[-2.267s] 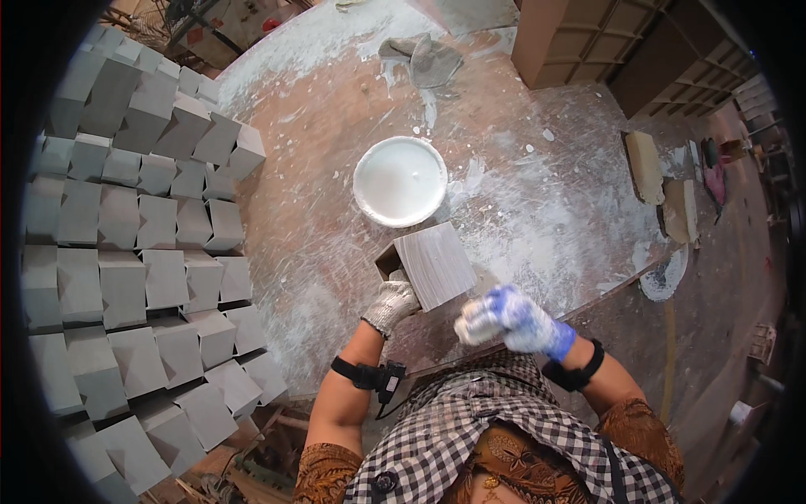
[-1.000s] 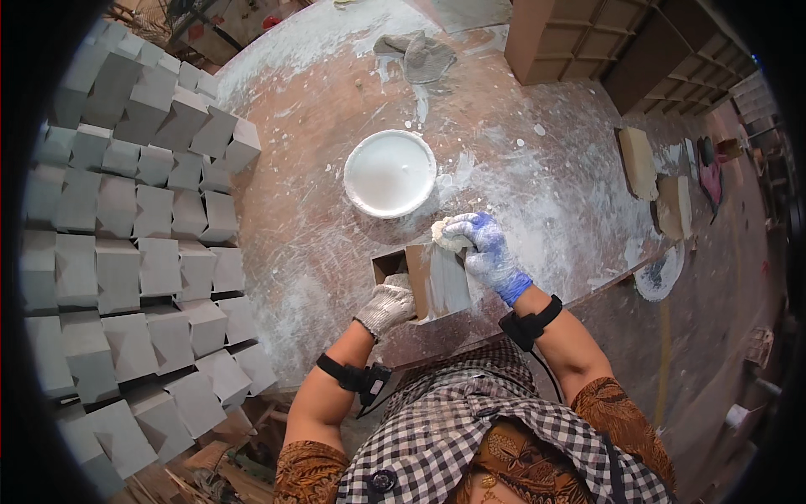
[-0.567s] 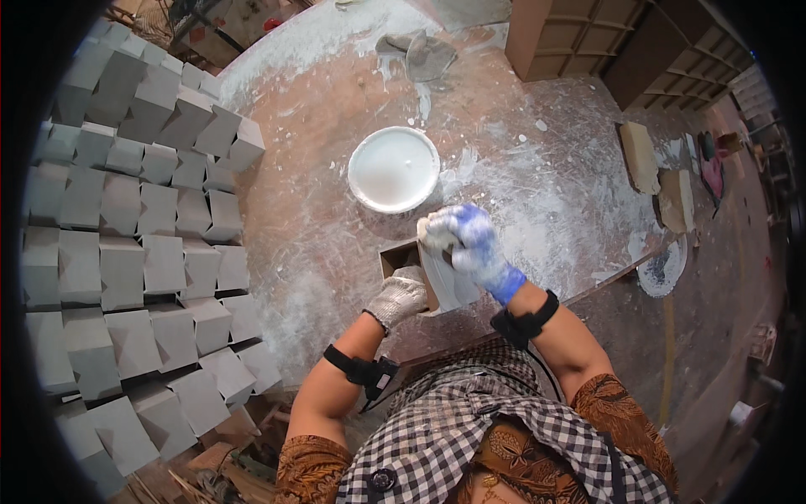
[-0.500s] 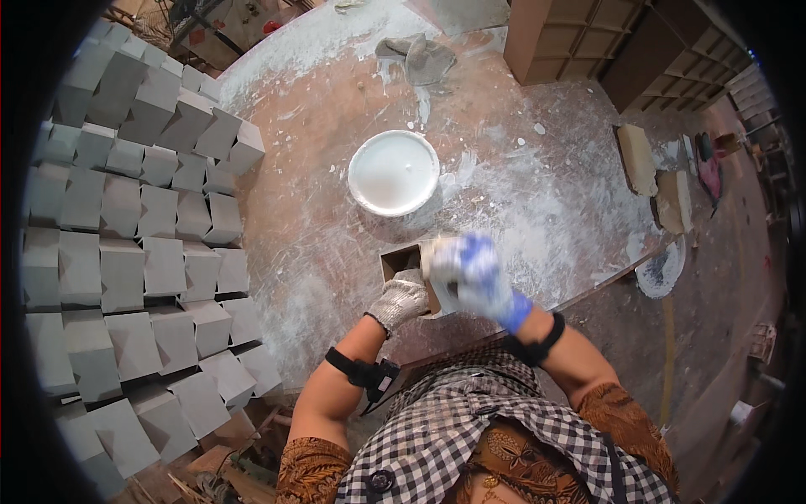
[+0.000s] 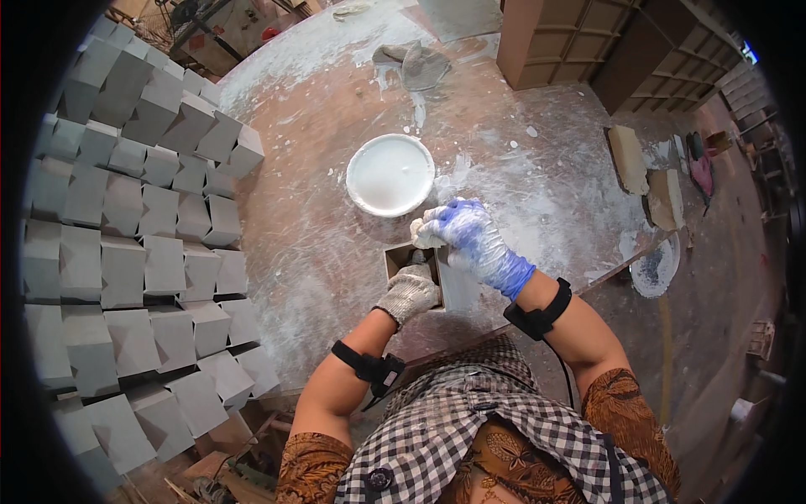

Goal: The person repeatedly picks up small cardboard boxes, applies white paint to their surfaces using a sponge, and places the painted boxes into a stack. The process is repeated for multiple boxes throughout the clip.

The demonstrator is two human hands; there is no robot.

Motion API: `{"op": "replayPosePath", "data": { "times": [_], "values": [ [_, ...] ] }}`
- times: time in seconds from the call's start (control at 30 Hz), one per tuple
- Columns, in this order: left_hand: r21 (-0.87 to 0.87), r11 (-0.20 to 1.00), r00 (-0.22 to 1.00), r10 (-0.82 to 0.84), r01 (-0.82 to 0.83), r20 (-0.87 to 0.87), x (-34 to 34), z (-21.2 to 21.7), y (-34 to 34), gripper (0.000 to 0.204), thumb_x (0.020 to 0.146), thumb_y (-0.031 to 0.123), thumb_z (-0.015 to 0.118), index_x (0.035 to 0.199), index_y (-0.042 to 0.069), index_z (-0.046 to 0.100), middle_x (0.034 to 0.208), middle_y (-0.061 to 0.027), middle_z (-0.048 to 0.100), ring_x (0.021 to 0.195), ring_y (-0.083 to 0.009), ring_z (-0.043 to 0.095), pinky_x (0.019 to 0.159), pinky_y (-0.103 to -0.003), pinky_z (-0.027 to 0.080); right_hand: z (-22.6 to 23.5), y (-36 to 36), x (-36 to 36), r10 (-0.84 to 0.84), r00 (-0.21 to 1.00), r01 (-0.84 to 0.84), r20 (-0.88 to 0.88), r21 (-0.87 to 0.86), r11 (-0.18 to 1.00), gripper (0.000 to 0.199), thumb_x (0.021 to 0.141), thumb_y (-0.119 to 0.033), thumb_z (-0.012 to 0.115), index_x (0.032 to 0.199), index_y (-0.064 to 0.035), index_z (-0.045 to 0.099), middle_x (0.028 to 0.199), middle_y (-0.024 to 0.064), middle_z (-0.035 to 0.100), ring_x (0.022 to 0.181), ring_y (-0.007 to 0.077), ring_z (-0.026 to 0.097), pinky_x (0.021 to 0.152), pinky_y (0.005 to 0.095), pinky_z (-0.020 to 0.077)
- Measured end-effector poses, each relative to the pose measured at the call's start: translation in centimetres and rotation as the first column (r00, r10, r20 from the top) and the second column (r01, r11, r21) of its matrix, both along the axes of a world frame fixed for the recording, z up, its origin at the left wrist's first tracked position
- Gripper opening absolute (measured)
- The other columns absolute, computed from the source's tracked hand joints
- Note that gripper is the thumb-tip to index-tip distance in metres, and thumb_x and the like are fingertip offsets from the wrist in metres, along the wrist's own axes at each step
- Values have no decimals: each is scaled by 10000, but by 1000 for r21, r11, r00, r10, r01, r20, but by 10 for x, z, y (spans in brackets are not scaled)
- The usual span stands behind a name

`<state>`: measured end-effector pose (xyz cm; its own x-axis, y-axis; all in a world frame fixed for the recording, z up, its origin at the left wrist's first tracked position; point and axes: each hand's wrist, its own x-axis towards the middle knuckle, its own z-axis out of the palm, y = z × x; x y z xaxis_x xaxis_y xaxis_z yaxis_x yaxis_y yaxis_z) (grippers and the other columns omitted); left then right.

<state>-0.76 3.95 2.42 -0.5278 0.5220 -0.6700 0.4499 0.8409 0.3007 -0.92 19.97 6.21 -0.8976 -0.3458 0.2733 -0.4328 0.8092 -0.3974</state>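
My left hand [image 5: 407,296], in a whitish knit glove, reaches into the open end of a small rectangular box [image 5: 456,290] and holds it at the table's near edge. Its fingertips are partly hidden inside. Pale coating covers the box's outer right side, while the inside looks brown. My right hand [image 5: 474,239], in a blue glove smeared with white, pinches a small whitish wad, like a sponge [image 5: 426,233], over the box's far right corner. Just beyond stands a round white tub [image 5: 350,189] of thick white liquid.
Stacked pale grey boxes [image 5: 122,269] fill the left side. A crumpled grey cloth [image 5: 424,67] lies on the stained table [image 5: 294,160]. Brown compartmented cases [image 5: 558,42] stand far right. Two tan blocks [image 5: 628,160] and a white-smeared round dish [image 5: 655,267] sit near the right edge.
My right hand has moved up and away from the box's right side, and the wad now shows in its fingers. The left hand still holds the box, which has shifted slightly.
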Motion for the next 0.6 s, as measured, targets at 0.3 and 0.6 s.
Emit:
{"op": "replayPosePath", "data": {
  "times": [0.3, 0.6],
  "values": [
    [158, 978, 985, 119, -138, 126, -2, -26, -5, 347, 796, 332, 566, 997, 67, 665, 1035, -249, 607, 986, -366, 598, 826, -458, 484, 35, -6, 101, 207, 975, -212, 75, 66, 975, 292, 666, -129, 604, 956, -155, 619, 973, 31, 559, 902, 192, 560, 809, 344, 432],
    [82, 996, 999, 33, -36, 33, -3, -8, 1, 488, 740, 411, 618, 1053, 37, 629, 1044, -247, 609, 1009, -352, 594, 852, -442, 478, -7, 32, 44, -91, 994, 70, -64, -276, 959, 385, 740, -8, 613, 1107, -120, 594, 1102, 79, 622, 1097, 195, 556, 937, 313, 465]
  ]
}}
